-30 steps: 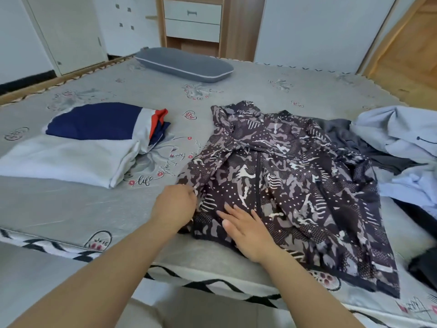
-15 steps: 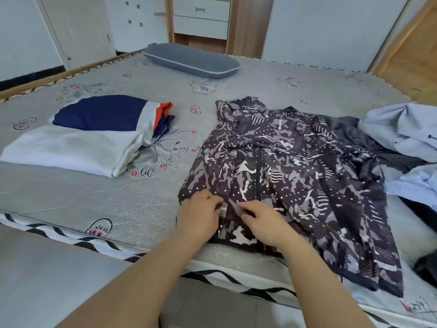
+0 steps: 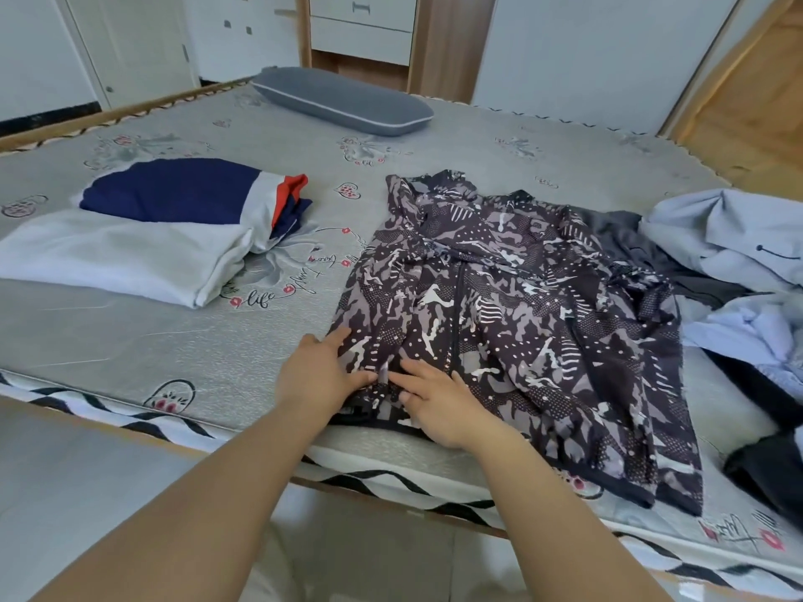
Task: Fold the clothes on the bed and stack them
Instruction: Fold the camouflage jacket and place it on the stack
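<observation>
Pressing both hands [image 3: 382, 384] on patterned jacket [image 3: 521, 306].

Cloth on a quilted bed, wood behind.
The jacket [image 3: 512, 315] is seen as thin printed fabric with a faint sheen; the folded pile [image 3: 130, 249] as soft matt knit; the bed [image 3: 165, 341] cover as textured weave; the cabinet [image 3: 439, 45] as matt wood grain.

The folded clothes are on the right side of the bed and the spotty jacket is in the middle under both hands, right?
Not quite. The head view shows the folded clothes on the left side of the bed, not the right. The rest holds: the spotty jacket lies in the middle, with the left hand and right hand on it.
</observation>
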